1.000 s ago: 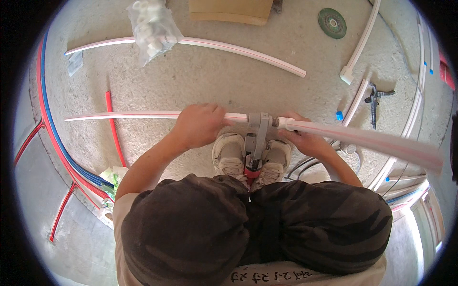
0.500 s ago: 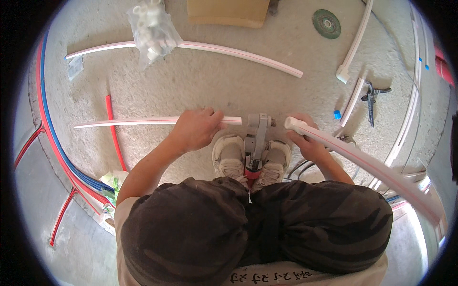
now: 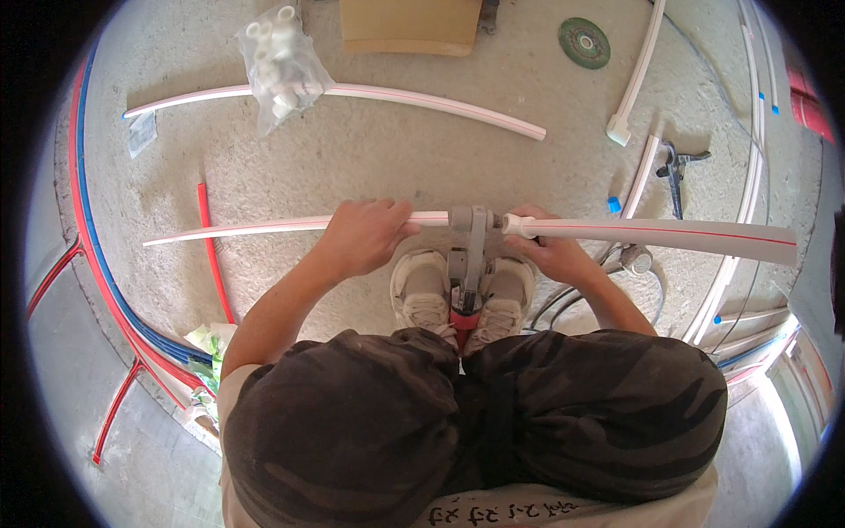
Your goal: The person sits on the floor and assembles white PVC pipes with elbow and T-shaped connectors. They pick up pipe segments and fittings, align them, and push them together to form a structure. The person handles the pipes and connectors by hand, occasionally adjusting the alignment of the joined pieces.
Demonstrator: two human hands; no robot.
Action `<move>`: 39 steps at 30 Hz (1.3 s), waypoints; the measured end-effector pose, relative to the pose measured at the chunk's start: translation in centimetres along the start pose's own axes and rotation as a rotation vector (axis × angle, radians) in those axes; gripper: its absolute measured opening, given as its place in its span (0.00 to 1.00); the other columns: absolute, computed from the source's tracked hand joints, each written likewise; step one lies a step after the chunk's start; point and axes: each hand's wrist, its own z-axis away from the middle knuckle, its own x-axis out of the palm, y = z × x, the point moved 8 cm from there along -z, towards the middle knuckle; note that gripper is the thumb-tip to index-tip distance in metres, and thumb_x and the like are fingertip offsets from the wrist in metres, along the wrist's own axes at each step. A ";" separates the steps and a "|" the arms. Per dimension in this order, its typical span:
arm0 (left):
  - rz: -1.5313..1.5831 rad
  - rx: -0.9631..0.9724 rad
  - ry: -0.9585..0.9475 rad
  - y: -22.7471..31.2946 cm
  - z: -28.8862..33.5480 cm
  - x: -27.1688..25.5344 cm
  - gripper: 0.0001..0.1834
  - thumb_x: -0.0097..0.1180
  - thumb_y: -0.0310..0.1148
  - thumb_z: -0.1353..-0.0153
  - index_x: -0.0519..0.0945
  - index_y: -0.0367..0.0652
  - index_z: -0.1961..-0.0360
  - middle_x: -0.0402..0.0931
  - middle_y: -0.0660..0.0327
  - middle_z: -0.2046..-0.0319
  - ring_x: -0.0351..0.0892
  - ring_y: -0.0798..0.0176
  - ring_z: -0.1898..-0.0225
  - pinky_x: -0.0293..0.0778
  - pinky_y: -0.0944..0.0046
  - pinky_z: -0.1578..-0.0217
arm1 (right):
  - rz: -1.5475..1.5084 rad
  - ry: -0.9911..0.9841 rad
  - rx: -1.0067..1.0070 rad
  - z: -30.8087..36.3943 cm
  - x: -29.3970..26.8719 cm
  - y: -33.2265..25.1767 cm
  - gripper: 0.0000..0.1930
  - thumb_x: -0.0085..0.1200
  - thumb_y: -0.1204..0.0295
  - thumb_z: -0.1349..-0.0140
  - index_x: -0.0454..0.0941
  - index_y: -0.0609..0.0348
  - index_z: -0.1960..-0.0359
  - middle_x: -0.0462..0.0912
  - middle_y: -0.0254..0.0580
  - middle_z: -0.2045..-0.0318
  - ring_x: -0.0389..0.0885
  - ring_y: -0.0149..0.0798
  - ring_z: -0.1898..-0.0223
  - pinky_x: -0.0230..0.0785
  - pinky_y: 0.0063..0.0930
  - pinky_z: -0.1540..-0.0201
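Between my shoes stands a pipe fusion welder with a grey heating plate and a red handle. My left hand is closed round a white plastic pipe with a red stripe; its right end meets the welder's left side. On the other side, my right hand grips a second white pipe, also red-striped, which reaches far right. A white fitting on that pipe's inner end is at the welder's right-hand die. How deep either end sits on the dies cannot be made out.
Ahead lie another white pipe, a clear bag of white fittings, a cardboard box and a green disc. Right of me are a black clamp-like tool and more pipes. A red pipe passes beneath the left-hand pipe.
The right-hand pipe has swung from slanting to nearly level, its fitting moving left to the welder. The left-hand pipe's end has closed its small gap with the welder.
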 end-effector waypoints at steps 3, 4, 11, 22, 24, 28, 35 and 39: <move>-0.009 0.000 -0.007 0.3 -0.4 -0.2 0.16 0.52 0.46 0.27 0.73 0.42 0.59 0.78 0.49 0.67 0.80 0.38 0.62 0.72 0.42 0.63 | 0.015 -0.019 0.062 0.0 0.2 0.2 0.15 0.63 0.69 0.33 0.78 0.62 0.48 0.84 0.43 0.59 0.81 0.37 0.56 0.73 0.33 0.51; -0.022 -0.003 -0.006 0.4 -0.5 -0.3 0.16 0.52 0.46 0.27 0.73 0.42 0.59 0.78 0.49 0.67 0.80 0.38 0.62 0.73 0.43 0.64 | 0.030 -0.018 0.057 -0.1 0.1 0.0 0.15 0.63 0.69 0.33 0.78 0.62 0.48 0.84 0.43 0.60 0.80 0.37 0.56 0.73 0.33 0.51; -0.017 -0.053 0.015 -0.5 -0.1 -0.7 0.17 0.53 0.46 0.28 0.73 0.41 0.60 0.79 0.48 0.67 0.80 0.37 0.62 0.73 0.42 0.64 | -0.037 -0.040 0.133 0.4 -0.1 0.2 0.16 0.62 0.69 0.33 0.77 0.61 0.47 0.83 0.42 0.59 0.78 0.33 0.55 0.72 0.31 0.51; -0.019 -0.097 -0.046 -0.6 1.0 0.5 0.16 0.51 0.46 0.26 0.73 0.41 0.60 0.80 0.47 0.67 0.81 0.36 0.62 0.73 0.42 0.62 | 0.018 0.124 0.054 1.0 -0.7 0.2 0.19 0.63 0.65 0.34 0.76 0.59 0.45 0.81 0.46 0.56 0.79 0.41 0.53 0.71 0.36 0.47; -0.026 -0.106 -0.056 -0.5 1.1 0.6 0.17 0.50 0.46 0.26 0.73 0.41 0.59 0.80 0.46 0.66 0.80 0.36 0.62 0.73 0.41 0.62 | 0.026 0.135 0.046 1.2 -0.8 0.5 0.20 0.63 0.66 0.34 0.76 0.59 0.44 0.81 0.44 0.56 0.78 0.39 0.53 0.70 0.35 0.47; -0.017 -0.105 -0.038 -0.5 1.3 0.4 0.18 0.49 0.48 0.26 0.72 0.41 0.59 0.80 0.46 0.66 0.80 0.35 0.61 0.73 0.41 0.62 | -0.104 0.109 0.063 1.7 -0.5 1.6 0.19 0.64 0.67 0.33 0.77 0.59 0.44 0.80 0.36 0.55 0.76 0.33 0.52 0.69 0.31 0.46; -0.055 -0.088 -0.007 -0.2 1.5 0.2 0.18 0.49 0.47 0.26 0.74 0.41 0.59 0.81 0.46 0.67 0.81 0.36 0.62 0.74 0.40 0.63 | -0.174 0.131 0.062 2.1 -0.4 2.0 0.17 0.64 0.66 0.32 0.77 0.58 0.46 0.77 0.30 0.58 0.73 0.27 0.54 0.67 0.26 0.49; -0.044 -0.086 0.014 -0.2 1.7 0.4 0.18 0.49 0.47 0.26 0.74 0.42 0.59 0.81 0.47 0.67 0.81 0.37 0.62 0.73 0.40 0.63 | -0.123 0.165 0.008 2.4 -0.3 2.0 0.16 0.63 0.67 0.31 0.76 0.58 0.47 0.76 0.29 0.60 0.72 0.26 0.56 0.67 0.25 0.51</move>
